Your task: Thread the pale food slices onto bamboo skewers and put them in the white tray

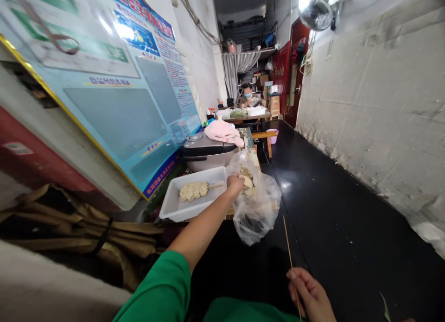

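Observation:
My left hand (236, 184) reaches into the mouth of a clear plastic bag (255, 224), its fingers closed on a pale, flat food slice (247, 181). More slices (250, 192) lie inside the bag; I cannot tell what food they are. My right hand (309, 292), low in the view, grips a thin wooden skewer (288, 241) between thumb and fingers. The skewer points up and carries nothing on its visible length. Left of the bag, a white plastic tray (169, 206) holds skewered pale slices (193, 191), with their stick ends toward my left hand.
Behind the tray stands a grey and black appliance (208, 157) with a pink cloth (222, 130) on it. Another person (247, 99) sits at a farther table. A wooden bench (267, 135) and a pink bucket (273, 136) stand on the dark floor (333, 197).

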Motion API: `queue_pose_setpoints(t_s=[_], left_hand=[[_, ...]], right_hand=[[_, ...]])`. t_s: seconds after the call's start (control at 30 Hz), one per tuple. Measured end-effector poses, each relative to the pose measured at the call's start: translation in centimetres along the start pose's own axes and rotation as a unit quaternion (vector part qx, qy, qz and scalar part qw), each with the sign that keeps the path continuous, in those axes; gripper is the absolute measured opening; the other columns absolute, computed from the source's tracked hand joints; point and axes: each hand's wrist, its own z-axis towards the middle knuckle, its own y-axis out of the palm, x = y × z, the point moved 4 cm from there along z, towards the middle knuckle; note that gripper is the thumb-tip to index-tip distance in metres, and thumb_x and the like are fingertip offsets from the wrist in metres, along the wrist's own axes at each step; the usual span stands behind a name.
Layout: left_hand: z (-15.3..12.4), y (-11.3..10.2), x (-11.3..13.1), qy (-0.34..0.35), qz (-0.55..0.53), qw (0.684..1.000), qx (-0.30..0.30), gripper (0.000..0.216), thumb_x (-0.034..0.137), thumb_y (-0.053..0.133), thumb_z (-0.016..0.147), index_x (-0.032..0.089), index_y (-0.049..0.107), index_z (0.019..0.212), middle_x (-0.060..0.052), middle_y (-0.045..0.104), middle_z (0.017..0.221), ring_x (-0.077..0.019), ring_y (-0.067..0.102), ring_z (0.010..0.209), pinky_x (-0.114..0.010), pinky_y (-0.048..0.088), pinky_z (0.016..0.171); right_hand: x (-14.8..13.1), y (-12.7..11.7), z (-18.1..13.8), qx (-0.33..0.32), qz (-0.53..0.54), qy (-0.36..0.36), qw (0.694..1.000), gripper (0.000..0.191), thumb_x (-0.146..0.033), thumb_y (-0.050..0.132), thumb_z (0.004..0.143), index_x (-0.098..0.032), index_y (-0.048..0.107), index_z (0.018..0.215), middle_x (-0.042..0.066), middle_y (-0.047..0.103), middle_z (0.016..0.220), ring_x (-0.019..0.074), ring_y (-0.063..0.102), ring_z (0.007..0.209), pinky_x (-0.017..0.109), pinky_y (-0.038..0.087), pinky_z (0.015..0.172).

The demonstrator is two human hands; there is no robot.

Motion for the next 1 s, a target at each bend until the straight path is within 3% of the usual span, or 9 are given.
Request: queue_pose_setpoints(t_s=[0.17,0.27,0.37,0.5,0.63,1.0], left_hand=[[-6.0,-2.6,-0.3,-0.050,-0.058,0.995,-0.063,0.014,0.003,0.060,0.069,0.013,0.056,0.078,-0.009,0.066,0.077,-0.0237,0.067,0.081,-0.042,0.054,0.078],[-9.2,-5.1,-1.3,-0.095,-0.146,0.980,-0.098,0.013,0.003,0.056,0.071,0.012,0.056,0.081,-0.012,0.068,0.085,-0.0241,0.066,0.086,-0.042,0.053,0.082],[-11.1,-7.8,-2.2,-0.102,-0.235,0.962,-0.097,0.013,0.003,0.059,0.071,0.012,0.056,0.080,-0.011,0.069,0.087,-0.0244,0.066,0.091,-0.044,0.052,0.086],[-12.4,-10.8,-2.3,-0.050,-0.260,0.962,-0.075,0.015,0.009,0.065,0.072,0.013,0.059,0.085,-0.009,0.070,0.085,-0.0235,0.066,0.092,-0.043,0.050,0.089],[-13.0,-12.3,-1.9,-0.004,-0.267,0.962,-0.053,0.018,0.013,0.068,0.071,0.013,0.060,0.087,-0.009,0.070,0.088,-0.0238,0.066,0.091,-0.043,0.050,0.089],[-13.9,-12.8,-1.9,0.022,-0.247,0.968,-0.046,0.016,0.014,0.068,0.072,0.013,0.063,0.087,-0.009,0.070,0.091,-0.0221,0.066,0.091,-0.041,0.050,0.090]], right_hand=[[-4.2,2.7,-1.5,0.009,-0.075,-0.089,0.993,0.044,-0.061,0.059,0.074,-0.017,0.058,0.075,-0.008,0.045,0.045,0.0041,0.031,0.035,0.017,0.020,0.035],[-5.8,4.8,-2.1,-0.025,-0.116,-0.127,0.985,0.043,-0.058,0.057,0.077,-0.015,0.062,0.078,-0.008,0.039,0.042,0.0057,0.030,0.038,0.018,0.021,0.038],[-6.3,6.7,-2.6,-0.073,-0.136,-0.120,0.981,0.048,-0.058,0.055,0.079,-0.013,0.065,0.091,-0.011,0.029,0.042,0.0059,0.024,0.038,0.019,0.017,0.038],[-6.7,8.5,-3.3,-0.110,-0.191,-0.120,0.968,0.048,-0.053,0.055,0.080,-0.012,0.067,0.103,-0.009,0.026,0.049,0.0065,0.022,0.042,0.020,0.015,0.040],[-6.7,9.7,-3.3,-0.128,-0.229,-0.121,0.957,0.047,-0.049,0.053,0.082,-0.011,0.068,0.106,-0.008,0.027,0.052,0.0077,0.022,0.045,0.022,0.017,0.042],[-6.1,10.4,-3.1,-0.123,-0.213,-0.108,0.963,0.046,-0.049,0.053,0.082,-0.013,0.069,0.105,-0.008,0.024,0.052,0.0081,0.020,0.046,0.023,0.015,0.042]])
